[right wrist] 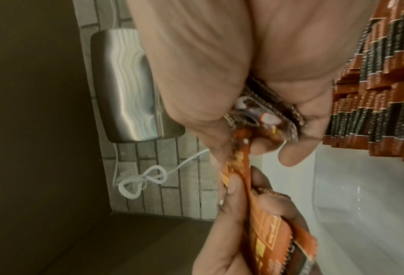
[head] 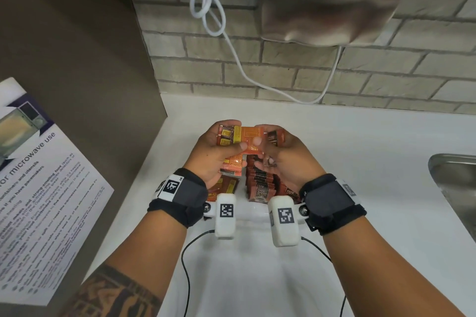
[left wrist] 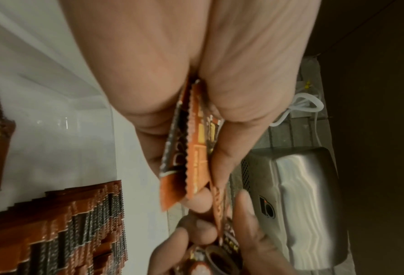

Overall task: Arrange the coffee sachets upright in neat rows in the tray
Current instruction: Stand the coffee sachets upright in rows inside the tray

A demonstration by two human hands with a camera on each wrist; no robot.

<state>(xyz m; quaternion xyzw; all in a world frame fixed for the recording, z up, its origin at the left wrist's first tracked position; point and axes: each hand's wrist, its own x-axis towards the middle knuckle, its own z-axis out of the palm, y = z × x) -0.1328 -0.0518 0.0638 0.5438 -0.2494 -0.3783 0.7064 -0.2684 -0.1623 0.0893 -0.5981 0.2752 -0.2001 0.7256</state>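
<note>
Nearest, upright sachets (head: 260,185) already stand in a packed row in the white tray (head: 253,217) on the counter (head: 373,188), with a few lying loose to their left. Just beyond, above the tray, the left hand (head: 219,152) pinches a small fan of sachets while the right hand (head: 288,157) grips 1 or more, both meeting at an orange sachet (head: 251,140). Best to square edges and face labels alike before lowering them against the row's far end.

"AIKE" is embossed on the steel hand dryer (head: 334,0). "microwave use" is printed on the notice (head: 38,183) at the left; "D2X" is read on the upright sachets (head: 260,188).
</note>
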